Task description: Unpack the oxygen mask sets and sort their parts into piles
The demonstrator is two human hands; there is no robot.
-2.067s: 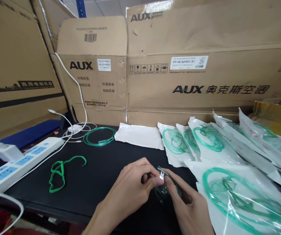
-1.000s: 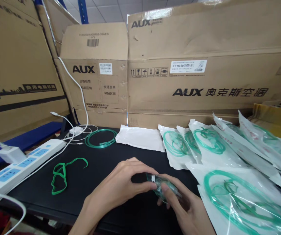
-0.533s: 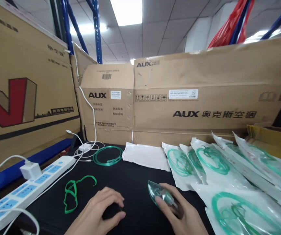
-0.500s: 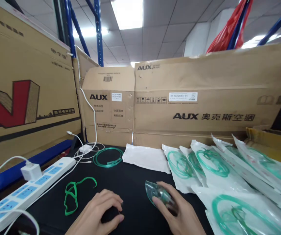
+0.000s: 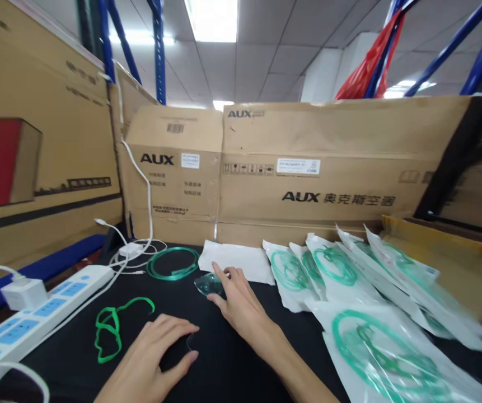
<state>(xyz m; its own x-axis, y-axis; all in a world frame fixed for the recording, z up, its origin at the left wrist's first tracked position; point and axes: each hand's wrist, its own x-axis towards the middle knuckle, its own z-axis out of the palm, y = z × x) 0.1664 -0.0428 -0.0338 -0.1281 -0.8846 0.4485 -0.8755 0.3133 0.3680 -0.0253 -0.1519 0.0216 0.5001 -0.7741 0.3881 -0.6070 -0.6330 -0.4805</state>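
Note:
My right hand reaches forward over the black table, its thumb and fingers around the right end of a clear green oxygen mask. The mask is low, close to the black surface. My left hand is curled near the front, and a faint, thin curved edge shows between thumb and fingertips; what it belongs to I cannot make out. A bright green elastic strap lies loose left of that hand. Behind it rests a coil of green tubing.
Several white-backed pouches with green tubing line the right side. A flat white pouch lies at the back. On the left are a power strip and white cables. Cardboard walls the back.
My right hand has carried the oxygen mask forward and left, toward the coiled tubing. My left hand stays curled in nearly the same place. The view has turned slightly right.

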